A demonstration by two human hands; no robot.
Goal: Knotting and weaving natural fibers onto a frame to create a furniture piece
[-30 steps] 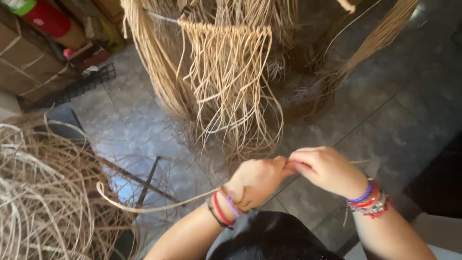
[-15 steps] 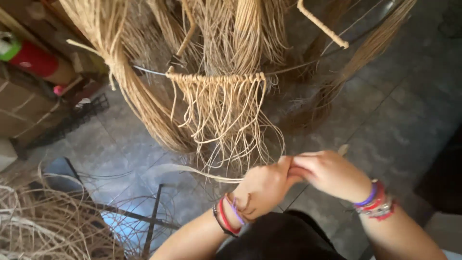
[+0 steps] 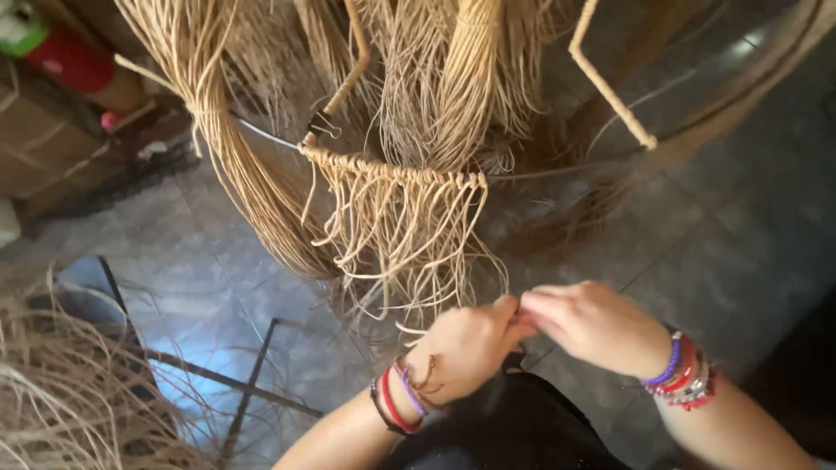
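Observation:
My left hand (image 3: 466, 350) and my right hand (image 3: 592, 325) meet fingertip to fingertip low in the middle of the head view, pinching thin tan rattan strands between them. Both wrists carry coloured bead bracelets. Just above the hands hangs a fringe of loose rattan strands (image 3: 396, 235) knotted along a curved metal frame bar (image 3: 392, 170). A small binder clip (image 3: 324, 126) sits at the bar's left end. Thick bundles of rattan (image 3: 218, 130) hang behind and to the left.
A wrapped frame rod (image 3: 610, 83) slants at the upper right. A heap of loose rattan (image 3: 61, 400) lies at the lower left beside a thin black metal stand (image 3: 248, 383). A red container (image 3: 74, 61) stands at the top left. Grey stone tiles cover the floor.
The view has tilted so the frame and fringe sit lower and closer to my hands. The long strand that trailed off to the left is no longer seen. My hands stay joined.

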